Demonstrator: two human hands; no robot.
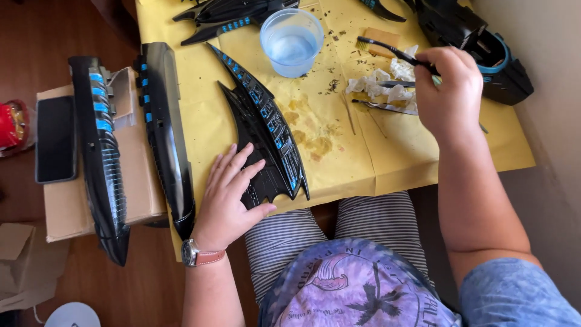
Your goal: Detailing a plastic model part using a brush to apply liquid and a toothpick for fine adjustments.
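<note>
My left hand (pixel 232 192) lies flat, fingers spread and gripping nothing, palm down on the near end of a black wing-shaped model panel (pixel 266 136) with blue insets; the panel runs diagonally away from me across the yellow paper (pixel 339 163) that covers the table, its scalloped tip just beside my thumb at the near edge. My right hand (pixel 449 91) is closed around the handle of a black toothbrush (pixel 393 51), held above the far right of the paper, its yellowish bristle head pointing left, above a small brown block (pixel 382 39). Just left of that hand lie crumpled white tissue bits (pixel 378 83) and metal tweezers (pixel 384 106); a clear plastic cup of water (pixel 292 41) stands further left, near the panel's far tip. Brown stains mark the paper between the panel and the tissues. To my left, 2 long black hull pieces (pixel 103 157) with blue details rest on a cardboard box (pixel 136 181), with a dark phone (pixel 55 139) beside them; more black model parts (pixel 472 42) sit at the table's far right corner.
</note>
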